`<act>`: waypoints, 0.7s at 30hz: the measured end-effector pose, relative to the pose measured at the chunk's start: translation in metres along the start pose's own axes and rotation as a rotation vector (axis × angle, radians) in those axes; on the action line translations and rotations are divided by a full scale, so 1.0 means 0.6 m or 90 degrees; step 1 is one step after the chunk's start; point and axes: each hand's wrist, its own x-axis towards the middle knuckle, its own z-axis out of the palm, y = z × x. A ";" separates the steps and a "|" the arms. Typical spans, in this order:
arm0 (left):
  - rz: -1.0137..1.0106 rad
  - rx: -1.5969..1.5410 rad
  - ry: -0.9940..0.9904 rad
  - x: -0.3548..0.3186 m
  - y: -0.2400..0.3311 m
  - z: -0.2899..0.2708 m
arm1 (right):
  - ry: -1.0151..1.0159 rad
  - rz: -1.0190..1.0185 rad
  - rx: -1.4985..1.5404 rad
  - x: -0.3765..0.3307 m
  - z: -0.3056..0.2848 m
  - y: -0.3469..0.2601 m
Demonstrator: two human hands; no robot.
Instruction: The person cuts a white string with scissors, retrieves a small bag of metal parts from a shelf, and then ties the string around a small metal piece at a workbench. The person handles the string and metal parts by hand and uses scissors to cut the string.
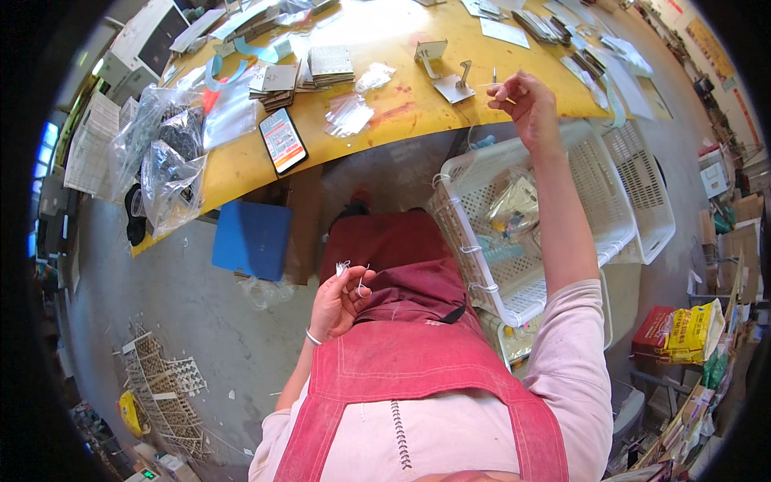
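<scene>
Low over my lap, my left hand (340, 304) is closed with curled fingers on a small bunch of white string (343, 267), whose loose ends stick out past the fingertips. My right hand (526, 104) is raised at the table's front edge, its fingers pinched on a thin pale strand that looks like string. Just left of it on the tabletop stands a small metal stand with an upright hook (464, 75). Beside that is another metal bracket with a square plate (431, 51).
The yellow table (321, 149) carries a phone (283, 140), stacks of grey cards (330, 64), clear plastic bags (173, 161) and blue tape. White plastic baskets (462, 217) stand at my right below the table. A blue box (252, 238) is under its left part.
</scene>
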 end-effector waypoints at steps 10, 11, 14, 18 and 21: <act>-0.015 0.013 -0.016 0.007 -0.001 0.009 | 0.130 0.156 -0.179 -0.120 -0.152 0.166; -0.016 0.011 -0.017 0.007 -0.002 0.008 | 0.135 0.199 -0.216 -0.136 -0.159 0.184; -0.013 0.005 -0.025 0.010 -0.004 0.005 | 0.124 0.331 -0.323 -0.180 -0.172 0.202; -0.010 0.013 -0.009 0.010 0.004 0.020 | 0.058 0.418 -0.579 -0.215 -0.175 0.186; -0.002 0.033 -0.006 0.017 0.014 0.042 | 0.022 0.076 -0.991 -0.238 -0.158 0.180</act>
